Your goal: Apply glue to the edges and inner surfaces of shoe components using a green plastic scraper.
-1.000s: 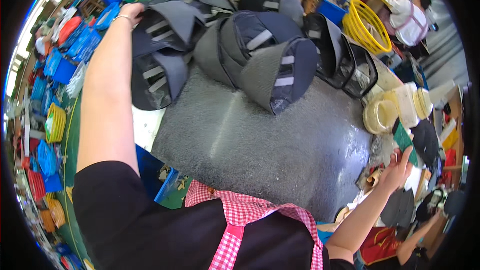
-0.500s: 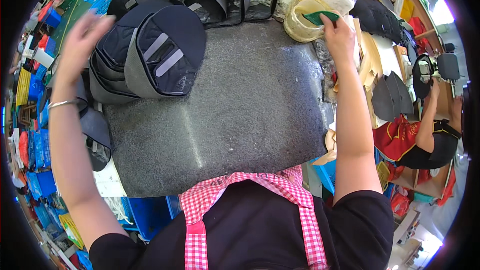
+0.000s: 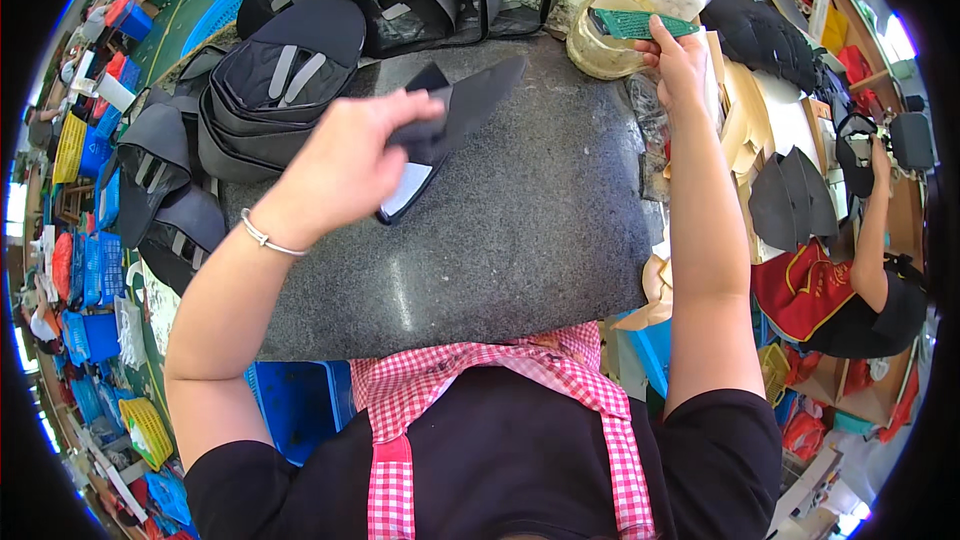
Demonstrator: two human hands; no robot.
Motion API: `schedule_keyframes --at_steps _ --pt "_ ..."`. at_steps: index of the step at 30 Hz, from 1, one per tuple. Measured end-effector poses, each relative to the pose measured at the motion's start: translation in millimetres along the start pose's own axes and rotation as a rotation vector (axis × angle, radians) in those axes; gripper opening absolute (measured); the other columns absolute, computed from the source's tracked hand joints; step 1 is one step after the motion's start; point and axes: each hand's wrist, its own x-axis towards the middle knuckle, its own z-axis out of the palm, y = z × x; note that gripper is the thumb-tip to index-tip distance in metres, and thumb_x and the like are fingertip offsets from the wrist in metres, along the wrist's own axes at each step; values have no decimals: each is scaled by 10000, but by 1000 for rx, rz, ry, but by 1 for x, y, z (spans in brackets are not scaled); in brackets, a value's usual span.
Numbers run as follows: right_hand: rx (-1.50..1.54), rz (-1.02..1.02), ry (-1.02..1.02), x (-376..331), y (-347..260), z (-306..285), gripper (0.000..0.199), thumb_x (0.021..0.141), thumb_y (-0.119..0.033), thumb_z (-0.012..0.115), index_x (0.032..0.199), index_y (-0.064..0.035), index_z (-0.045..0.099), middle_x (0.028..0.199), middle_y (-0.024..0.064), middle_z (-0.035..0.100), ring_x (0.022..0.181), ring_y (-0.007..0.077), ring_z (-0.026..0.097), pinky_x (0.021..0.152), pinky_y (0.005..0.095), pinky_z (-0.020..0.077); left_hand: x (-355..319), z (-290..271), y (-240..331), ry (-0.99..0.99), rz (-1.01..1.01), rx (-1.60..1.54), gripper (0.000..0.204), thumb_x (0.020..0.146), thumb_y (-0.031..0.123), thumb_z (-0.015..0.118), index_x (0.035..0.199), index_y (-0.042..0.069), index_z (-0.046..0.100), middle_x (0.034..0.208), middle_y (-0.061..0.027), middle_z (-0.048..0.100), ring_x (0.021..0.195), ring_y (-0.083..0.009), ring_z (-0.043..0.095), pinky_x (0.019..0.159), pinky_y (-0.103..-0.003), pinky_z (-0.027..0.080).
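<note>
A yellowish plastic jug stands at the far right edge of the grey stone slab; what is in it cannot be made out, and its top is cut off by the picture's rim. The right hand is clenched around a green brush held against the jug's side, its handle lying left to right. The left hand grasps a flat black fabric piece above the middle of the slab. The piece's long axis runs from near left to far right, its pointed end aimed toward the jug; a white patch shows on its near end, and part of it is hidden under the fingers. Black bag shells are piled along the far left of the slab. Blue and yellow crates on the left floor are too small to see into.
</note>
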Motion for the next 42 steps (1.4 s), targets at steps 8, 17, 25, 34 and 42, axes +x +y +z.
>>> schedule_keyframes --at_steps 8,17,25,34,42 --pt "278 58 81 -6 6 -8 213 910 -152 643 1015 22 581 850 91 666 654 148 649 519 216 511 -4 14 -21 -114 -284 -218 687 768 112 689 1368 41 360 1213 -105 470 1041 -215 543 920 -321 454" --pt "373 246 -121 -29 22 -38 147 898 -103 640 943 22 576 780 83 633 598 132 621 504 190 524 37 -33 -2 -235 -544 -501 561 928 532 486 1186 41 569 1018 -10 604 822 -69 554 636 -208 393" --pt "164 116 -307 -120 -16 48 211 890 -166 673 910 30 595 767 113 671 592 144 646 502 232 509 83 34 -68 -113 -592 -459 669 937 574 439 1394 87 454 1369 -68 508 1225 -174 467 1017 -306 360" --pt "-494 -360 -274 -127 -2 104 189 898 -173 632 902 14 608 658 125 663 584 205 661 559 307 513 95 55 -78 -25 -690 -498 656 971 531 393 1421 54 398 1441 -133 433 1297 -229 438 1074 -349 338" --pt "-634 -479 -331 -116 2 105 176 901 -187 609 894 -12 587 643 141 647 621 277 678 595 372 514 96 63 -76 27 -739 -457 688 961 536 403 1451 58 342 1461 -147 402 1327 -245 404 1090 -368 324"
